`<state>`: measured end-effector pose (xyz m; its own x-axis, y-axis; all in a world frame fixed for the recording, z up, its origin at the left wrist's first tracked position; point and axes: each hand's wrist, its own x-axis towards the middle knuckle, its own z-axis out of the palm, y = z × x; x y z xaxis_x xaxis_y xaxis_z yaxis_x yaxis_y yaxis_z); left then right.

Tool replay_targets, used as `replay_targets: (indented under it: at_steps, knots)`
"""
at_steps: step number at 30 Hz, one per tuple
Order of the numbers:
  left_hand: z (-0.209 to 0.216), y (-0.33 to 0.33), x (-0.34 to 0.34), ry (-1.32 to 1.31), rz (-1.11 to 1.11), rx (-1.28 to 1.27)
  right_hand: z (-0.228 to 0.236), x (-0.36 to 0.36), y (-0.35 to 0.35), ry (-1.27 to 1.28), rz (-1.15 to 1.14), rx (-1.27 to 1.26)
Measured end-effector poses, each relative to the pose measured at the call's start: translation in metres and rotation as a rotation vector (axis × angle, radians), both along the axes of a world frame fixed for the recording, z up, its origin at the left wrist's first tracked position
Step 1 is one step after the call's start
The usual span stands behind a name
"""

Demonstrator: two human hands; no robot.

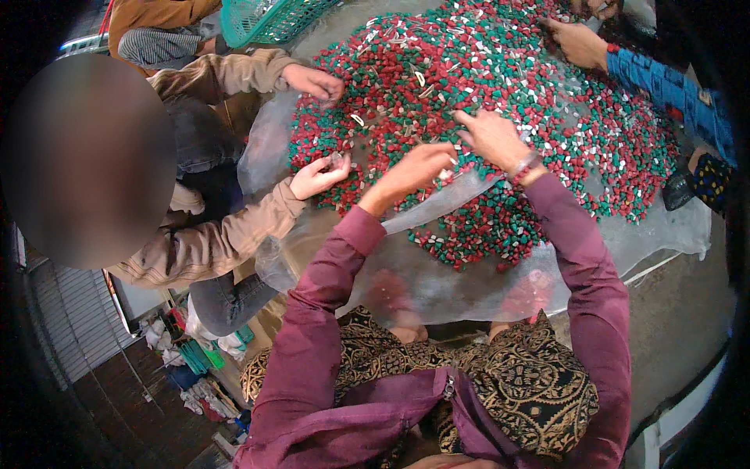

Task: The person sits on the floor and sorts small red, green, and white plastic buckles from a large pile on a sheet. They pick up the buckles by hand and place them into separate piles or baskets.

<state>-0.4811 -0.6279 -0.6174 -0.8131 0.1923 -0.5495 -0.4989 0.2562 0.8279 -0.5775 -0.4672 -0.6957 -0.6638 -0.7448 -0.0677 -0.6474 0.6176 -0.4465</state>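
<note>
A wide, thin pile of small red, green and white pieces [500, 74] is spread before me on a translucent plastic sheet [461, 293]. Over the pile's near part, my left hand [414, 173] is closed in a pinch, with a small white piece [446, 173] showing at its fingertips. To the right and slightly farther off, my right hand [495, 141] reaches into the pile, index finger stretched out and the others partly curled. I see nothing held in it. A fold of the sheet [445, 205] lies just below my hands.
At the left, a co-worker in a brown sleeve [226, 242] has both hands at the pile. From the far right, another co-worker's hand [580, 44] reaches in. A green basket [269, 19] stands at the back; a dark bag [678, 190] lies at the right edge.
</note>
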Motion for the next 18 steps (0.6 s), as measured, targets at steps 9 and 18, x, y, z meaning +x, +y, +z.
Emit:
replay_targets:
  at_steps: [9, 18]
  knots:
    - [-0.002, -0.054, -0.001, -0.167, 0.182, 0.766, 0.010, 0.027, 0.082, 0.172, 0.040, 0.123]
    - [-0.053, -0.008, -0.002, 0.403, -0.149, -1.116, 0.057, 0.028, 0.102, -0.464, -0.184, -0.131]
